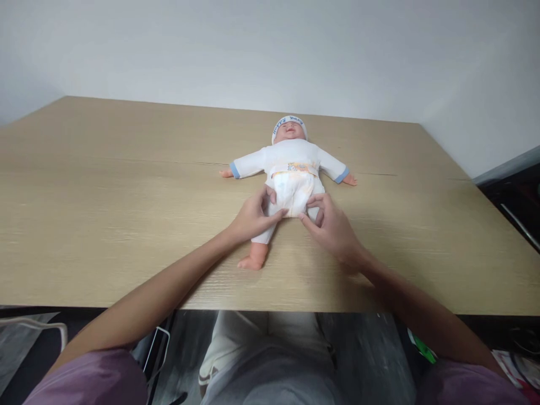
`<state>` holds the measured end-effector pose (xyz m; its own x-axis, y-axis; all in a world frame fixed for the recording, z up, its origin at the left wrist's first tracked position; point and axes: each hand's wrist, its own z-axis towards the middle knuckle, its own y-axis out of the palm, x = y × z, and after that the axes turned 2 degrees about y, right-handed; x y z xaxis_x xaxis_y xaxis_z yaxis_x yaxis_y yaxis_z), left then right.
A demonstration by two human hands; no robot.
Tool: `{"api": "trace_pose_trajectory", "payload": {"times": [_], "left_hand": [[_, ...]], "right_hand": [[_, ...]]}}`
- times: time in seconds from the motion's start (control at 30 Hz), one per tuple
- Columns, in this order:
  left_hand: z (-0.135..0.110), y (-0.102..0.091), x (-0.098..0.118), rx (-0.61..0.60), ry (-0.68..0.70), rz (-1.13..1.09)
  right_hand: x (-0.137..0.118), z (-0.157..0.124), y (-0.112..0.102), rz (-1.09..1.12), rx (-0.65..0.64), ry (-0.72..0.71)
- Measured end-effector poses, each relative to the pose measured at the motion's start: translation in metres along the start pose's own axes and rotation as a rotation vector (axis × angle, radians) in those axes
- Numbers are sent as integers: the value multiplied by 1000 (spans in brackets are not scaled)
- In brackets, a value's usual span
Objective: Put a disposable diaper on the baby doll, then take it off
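Observation:
A baby doll (290, 151) in a white outfit with blue cuffs and a lettered white headband lies on its back, head away from me, arms spread. Around its hips is a white diaper (292, 190) with an orange patterned strip at the waist. My left hand (253, 215) grips the diaper's lower left edge, thumb near the crotch. On the opposite leg opening, my right hand (332, 224) has fingers and thumb closed on the diaper's edge. One bare doll foot (254, 257) shows below my left hand; the other lower leg is hidden behind my right hand.
The doll rests on a wide light-wood table (126, 214) with a seam across it. A pale wall (253, 56) stands behind. Dark furniture (517, 194) is at the right edge. My lap is below the table's front edge.

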<state>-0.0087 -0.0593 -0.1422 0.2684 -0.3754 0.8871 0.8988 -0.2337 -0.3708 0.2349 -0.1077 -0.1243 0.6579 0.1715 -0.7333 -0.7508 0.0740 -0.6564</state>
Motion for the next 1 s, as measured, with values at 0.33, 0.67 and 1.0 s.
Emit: {"api": "trace_pose_trajectory", "payload": {"times": [0.33,0.67,1.0], "left_hand": [[0,1,-2,125,-264,-319],[3,-13,4,-78,-313,-352],[0,-6,0,-4,-375,-572]], "right_hand": [[5,5,-18,1,54,-4],[0,5,-9,62,-23,-4],[11,4,-2,-110,212,-195]]}}
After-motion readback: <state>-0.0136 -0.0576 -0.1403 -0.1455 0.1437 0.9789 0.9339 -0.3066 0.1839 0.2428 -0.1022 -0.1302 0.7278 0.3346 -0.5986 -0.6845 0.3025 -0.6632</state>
